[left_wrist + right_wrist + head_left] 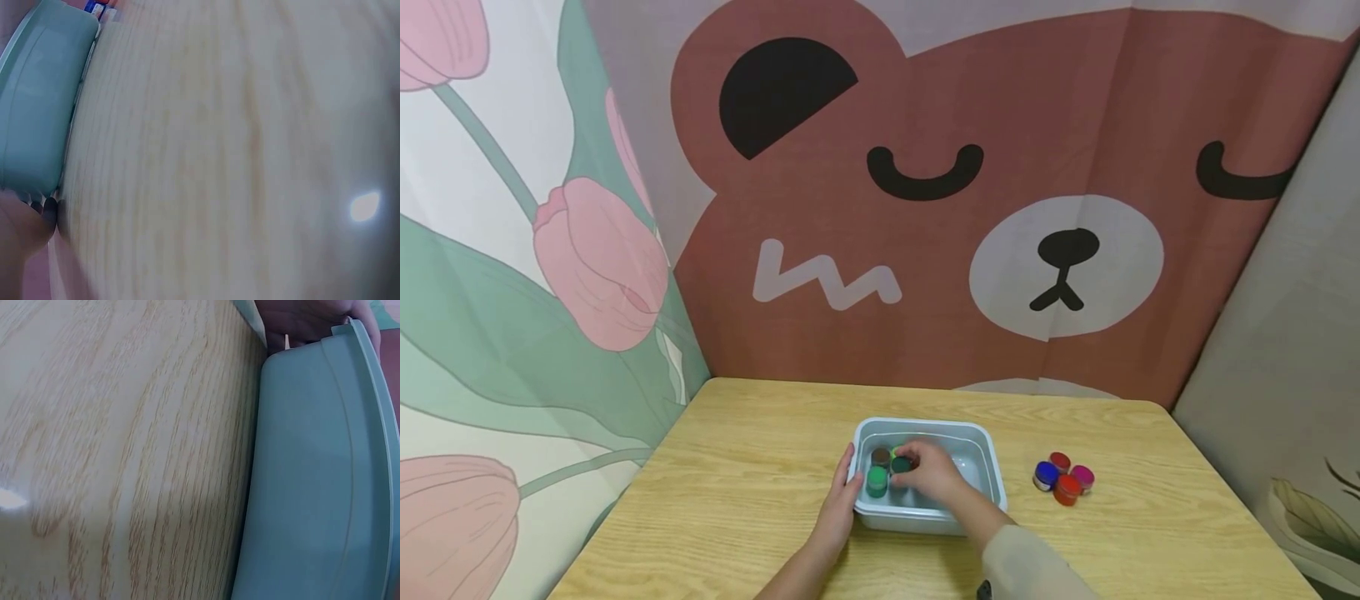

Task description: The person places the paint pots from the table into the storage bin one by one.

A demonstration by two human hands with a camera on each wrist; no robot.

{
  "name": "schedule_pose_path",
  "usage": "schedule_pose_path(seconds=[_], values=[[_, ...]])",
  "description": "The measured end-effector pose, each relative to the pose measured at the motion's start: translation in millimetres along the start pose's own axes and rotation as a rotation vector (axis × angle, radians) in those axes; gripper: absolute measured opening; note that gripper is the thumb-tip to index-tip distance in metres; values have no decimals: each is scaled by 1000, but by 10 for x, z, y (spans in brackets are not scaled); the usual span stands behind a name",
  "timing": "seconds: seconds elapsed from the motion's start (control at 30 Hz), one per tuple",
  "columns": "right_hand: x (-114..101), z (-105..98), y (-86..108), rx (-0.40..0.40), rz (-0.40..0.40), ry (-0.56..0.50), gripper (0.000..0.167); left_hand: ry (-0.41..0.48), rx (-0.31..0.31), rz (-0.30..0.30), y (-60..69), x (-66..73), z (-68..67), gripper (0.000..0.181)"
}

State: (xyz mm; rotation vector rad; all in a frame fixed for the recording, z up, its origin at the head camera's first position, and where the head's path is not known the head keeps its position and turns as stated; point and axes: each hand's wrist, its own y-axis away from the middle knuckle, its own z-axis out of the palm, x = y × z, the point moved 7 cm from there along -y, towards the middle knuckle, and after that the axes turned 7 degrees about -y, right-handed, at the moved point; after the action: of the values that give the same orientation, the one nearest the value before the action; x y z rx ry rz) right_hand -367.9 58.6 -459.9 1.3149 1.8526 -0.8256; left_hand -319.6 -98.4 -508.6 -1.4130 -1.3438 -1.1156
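A pale blue-grey plastic tub (925,523) stands on the table. My left hand (837,512) holds its left side, thumb over the rim and fingers along the outer wall; part of this hand (25,228) shows in the left wrist view. Inside the tub, my right hand (936,473) pinches a small dark green paint pot (900,465) between thumb and fingers. Beside it are a brown pot (881,457), a green pot (876,482) and a light green pot (894,452), partly hidden by the fingers. The right wrist view shows the tub's outer wall (306,469), not the right hand's fingertips.
Right of the tub, a blue pot (1046,476), a dark red pot (1060,462), a bright red pot (1067,490) and a magenta pot (1082,478) cluster on the wooden table (745,467). A printed bear curtain (940,250) hangs behind the table's far edge.
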Motion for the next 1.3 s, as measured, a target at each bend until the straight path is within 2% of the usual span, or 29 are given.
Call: schedule_pose_path(seconds=[0.17, 0.43, 0.7, 0.93, 1.1, 1.3], values=[[-13, 22, -13, 3, -7, 47, 41, -4, -5, -4, -10, -6, 4, 57], [-95, 51, -9, -6, -61, 117, 38, -5, -3, 10, -11, 3, 6, 57], [-106, 99, -26, -19, -51, 245, 41, -1, -5, 16, -6, 18, 6, 57], [-107, 110, -23, -12, -30, 314, 39, -6, -1, 17, -4, 13, 5, 57], [-103, 105, -25, -10, -24, 328, 39, 0, -1, 7, -13, -6, 8, 57], [-91, 68, -2, 1, -18, 266, 40, -20, 19, 20, -4, 23, 6, 56]])
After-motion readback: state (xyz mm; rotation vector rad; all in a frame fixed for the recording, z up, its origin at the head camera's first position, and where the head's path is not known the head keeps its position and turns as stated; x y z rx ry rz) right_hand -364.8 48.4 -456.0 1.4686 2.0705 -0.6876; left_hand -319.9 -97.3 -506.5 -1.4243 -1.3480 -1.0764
